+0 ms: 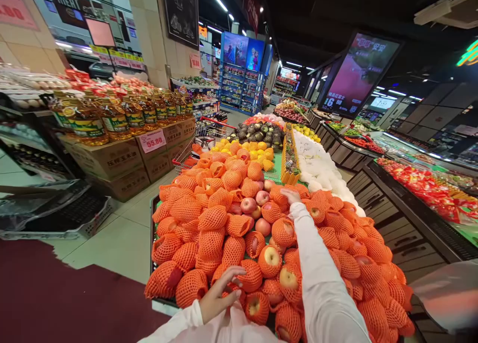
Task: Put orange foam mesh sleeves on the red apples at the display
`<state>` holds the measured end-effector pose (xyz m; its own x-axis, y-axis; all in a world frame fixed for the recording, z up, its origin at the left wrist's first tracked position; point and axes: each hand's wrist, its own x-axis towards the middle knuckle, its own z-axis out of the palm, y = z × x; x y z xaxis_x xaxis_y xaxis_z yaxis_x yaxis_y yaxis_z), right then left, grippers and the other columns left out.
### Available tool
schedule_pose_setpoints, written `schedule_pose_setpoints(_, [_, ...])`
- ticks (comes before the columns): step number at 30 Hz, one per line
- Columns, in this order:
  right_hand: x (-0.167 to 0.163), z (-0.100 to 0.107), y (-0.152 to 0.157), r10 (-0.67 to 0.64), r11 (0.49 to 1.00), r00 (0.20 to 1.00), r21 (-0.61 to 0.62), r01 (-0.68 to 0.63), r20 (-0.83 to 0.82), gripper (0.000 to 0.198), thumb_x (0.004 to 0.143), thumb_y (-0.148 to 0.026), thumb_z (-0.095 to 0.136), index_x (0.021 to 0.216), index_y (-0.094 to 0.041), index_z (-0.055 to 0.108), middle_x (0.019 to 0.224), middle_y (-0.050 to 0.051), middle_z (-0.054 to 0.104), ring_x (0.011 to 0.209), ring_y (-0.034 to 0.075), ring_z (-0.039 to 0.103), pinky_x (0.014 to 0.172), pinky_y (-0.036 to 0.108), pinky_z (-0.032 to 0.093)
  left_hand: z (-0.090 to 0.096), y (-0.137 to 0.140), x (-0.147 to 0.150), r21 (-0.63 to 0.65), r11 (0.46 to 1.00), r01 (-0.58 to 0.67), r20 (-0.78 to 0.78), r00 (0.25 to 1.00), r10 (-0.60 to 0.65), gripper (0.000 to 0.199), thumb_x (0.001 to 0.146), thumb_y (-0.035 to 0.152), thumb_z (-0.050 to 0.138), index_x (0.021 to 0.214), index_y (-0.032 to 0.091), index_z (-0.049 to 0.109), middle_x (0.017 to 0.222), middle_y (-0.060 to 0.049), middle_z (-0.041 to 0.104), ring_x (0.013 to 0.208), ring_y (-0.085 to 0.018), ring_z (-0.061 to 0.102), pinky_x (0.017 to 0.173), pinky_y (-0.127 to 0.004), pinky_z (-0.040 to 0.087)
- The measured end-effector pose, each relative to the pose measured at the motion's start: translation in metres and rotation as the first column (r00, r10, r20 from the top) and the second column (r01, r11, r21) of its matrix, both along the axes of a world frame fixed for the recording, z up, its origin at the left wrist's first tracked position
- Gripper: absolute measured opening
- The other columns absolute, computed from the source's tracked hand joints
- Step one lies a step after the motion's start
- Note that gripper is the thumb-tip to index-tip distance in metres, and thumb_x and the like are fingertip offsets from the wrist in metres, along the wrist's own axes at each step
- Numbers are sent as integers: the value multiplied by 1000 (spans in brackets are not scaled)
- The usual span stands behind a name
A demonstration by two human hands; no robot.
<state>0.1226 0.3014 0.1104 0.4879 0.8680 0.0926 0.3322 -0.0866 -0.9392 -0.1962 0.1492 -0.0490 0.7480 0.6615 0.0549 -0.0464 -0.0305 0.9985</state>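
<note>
Low in front of me, my left hand (pixel 223 292) hovers over the near edge of the apple heap, fingers spread and holding nothing. Beside it lies an apple in an orange foam net (pixel 249 276). My right hand (pixel 291 195) reaches to the middle of the heap, its fingers stretched over a netted apple (pixel 277 193); its palm side is hidden. Bare red apples (pixel 248 205) lie left of the right hand. A netted apple with its pale end showing (pixel 270 259) sits between my two arms.
Yellow fruit (pixel 257 151) and dark netted fruit (pixel 257 134) lie beyond the apples, with white-wrapped fruit (pixel 317 164) to their right. A shopping cart (pixel 182 159) stands at the left. Oil bottles (pixel 87 124) top cardboard boxes (pixel 112 159). A clear plastic bag (pixel 448 293) is at the right.
</note>
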Motion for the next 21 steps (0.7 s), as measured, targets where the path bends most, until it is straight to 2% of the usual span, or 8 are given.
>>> schedule_pose_setpoints(4, [-9, 18, -60, 100, 992, 986, 91, -89, -134, 30, 66, -37, 80, 85, -19, 65, 91, 1, 67, 86, 15, 62, 80, 29, 52, 8, -1, -4, -56, 997, 53, -12, 998, -54, 42, 89, 48, 58, 123, 24, 57, 125, -11, 55, 103, -21, 58, 88, -34, 49])
schedule_pose_setpoints(6, [-29, 11, -110, 299, 948, 942, 163, -275, -151, 30, 61, -34, 83, 81, -21, 65, 88, 0, 66, 84, 16, 62, 79, 30, 51, 9, -2, -7, -121, 989, 82, -10, 996, -84, 44, 88, 50, 59, 121, 22, 59, 121, -11, 59, 102, -22, 59, 90, -36, 49])
schedule_pose_setpoints(9, [-77, -27, -185, 520, 854, 843, 102, -510, -138, 22, 69, -26, 78, 86, -24, 65, 89, 1, 65, 89, 18, 62, 86, 35, 49, 4, -4, -9, -238, 970, 39, -56, 997, -54, 50, 84, 61, 56, 114, 22, 65, 115, -9, 64, 100, -25, 60, 93, -40, 50])
schedule_pose_setpoints(12, [-125, -82, -237, 418, 897, 870, -32, -440, -261, 36, 67, -20, 77, 98, -24, 60, 101, 4, 65, 98, 22, 63, 88, 38, 49, -2, -7, -9, -261, 965, -7, -124, 992, -26, 58, 78, 70, 57, 108, 22, 68, 111, -8, 67, 107, -28, 59, 101, -42, 46])
schedule_pose_setpoints(14, [-145, -113, -258, 300, 937, 882, -59, -343, -364, 44, 63, -19, 78, 99, -24, 55, 99, 4, 64, 93, 22, 64, 82, 37, 51, -2, -9, -7, -288, 954, 79, -101, 989, -112, 62, 76, 69, 60, 115, 22, 66, 116, -9, 66, 114, -29, 57, 105, -43, 43])
schedule_pose_setpoints(16, [-152, -128, -270, 276, 940, 881, -81, -330, -384, 41, 64, -17, 75, 98, -24, 52, 94, 4, 66, 86, 21, 66, 75, 35, 51, 2, -12, -5, -316, 935, 160, -62, 980, -188, 64, 77, 65, 63, 124, 22, 61, 123, -9, 64, 119, -29, 55, 107, -44, 42])
schedule_pose_setpoints(18, [-150, -126, -274, 332, 915, 888, -119, -385, -319, 38, 66, -12, 69, 98, -24, 53, 90, 3, 68, 83, 21, 66, 72, 33, 51, 6, -15, -3, -332, 931, 150, -49, 983, -176, 66, 77, 61, 65, 130, 23, 57, 128, -8, 61, 123, -29, 52, 109, -44, 40])
schedule_pose_setpoints(21, [-143, -106, -273, 432, 869, 887, -186, -458, -163, 44, 66, -6, 64, 105, -24, 55, 93, 3, 71, 88, 23, 68, 76, 35, 51, 8, -18, -2, -353, 934, 63, -56, 995, -89, 67, 76, 57, 69, 132, 22, 55, 132, -8, 59, 126, -30, 50, 110, -44, 38])
